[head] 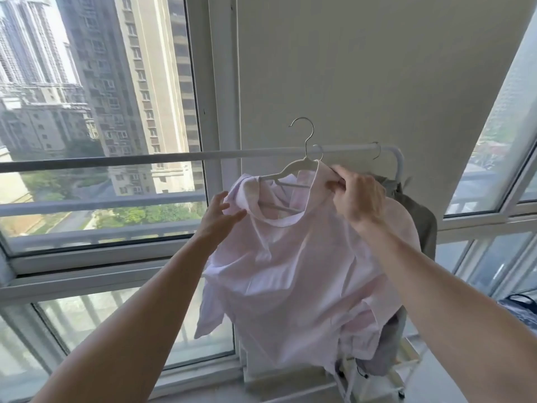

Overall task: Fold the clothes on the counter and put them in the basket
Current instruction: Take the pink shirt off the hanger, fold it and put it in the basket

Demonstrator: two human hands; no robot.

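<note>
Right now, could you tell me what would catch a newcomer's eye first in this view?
A pale pink cotton shirt on a white hanger fills the centre, held in front of a white clothes rail. The right hand pinches its shoulder; the left hand reaches, fingers spread, for the other shoulder. Behind, large windows show tall grey apartment towers at upper left.

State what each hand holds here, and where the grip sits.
Right hand pinches the pale pink shirt at its right shoulder, by the hanger. Left hand is open, touching the other shoulder, not gripping.

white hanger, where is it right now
In the head view, the white hanger sits inside the pink shirt's neckline, hook lifted clear above the rail, between both hands.
</note>
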